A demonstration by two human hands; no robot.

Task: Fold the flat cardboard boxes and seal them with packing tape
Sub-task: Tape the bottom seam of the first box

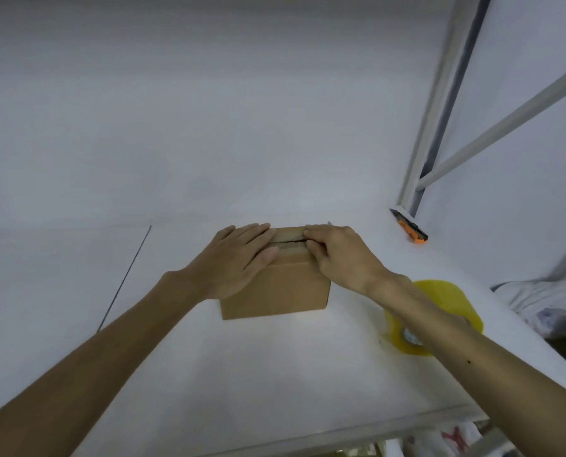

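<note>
A small brown cardboard box (281, 288) stands folded up on the white table (242, 374). Its top flaps meet in a seam between my hands. My left hand (238, 258) lies flat on the left part of the top, fingers straight, pressing the flap down. My right hand (340, 255) rests on the right part of the top, its fingers bent at the seam; whether they pinch anything I cannot tell. A roll of yellowish packing tape (439, 298) lies on the table to the right, partly hidden under my right forearm.
An orange and black utility knife (410, 229) lies at the back right by a metal frame post (439, 127). The white wall is close behind the box. A crumpled cloth (545, 308) sits beyond the table's right edge. Bags show below the near edge.
</note>
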